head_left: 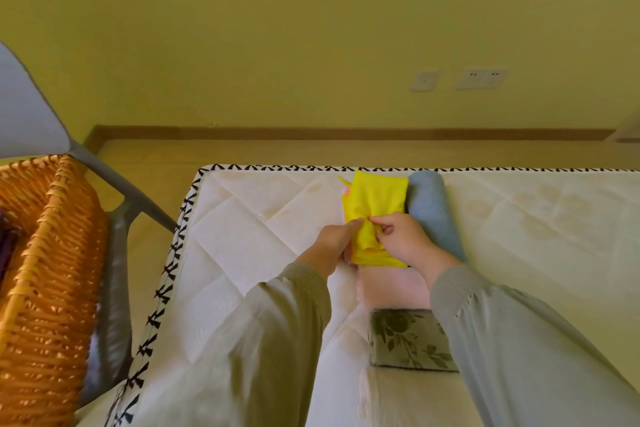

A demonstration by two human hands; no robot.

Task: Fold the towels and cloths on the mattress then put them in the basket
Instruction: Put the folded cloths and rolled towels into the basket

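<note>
- Folding yellow cloth [375, 198], seemingly mid-step; lay on far part of mattress [259, 236], just beside rolled blue towel [433, 208] on right.
- Pinched cloth's bunched near end with left grip [332, 243] and right grip [405, 239], both clamped.
- Likely needed next: smoothing the fold, then carrying left to basket [52, 253].

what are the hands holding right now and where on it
The left hand and right hand both pinch the yellow cloth at its bunched part toward the near end.

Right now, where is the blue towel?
Head view: the blue towel lies on the mattress by its far edge, just right of the yellow cloth.
</note>
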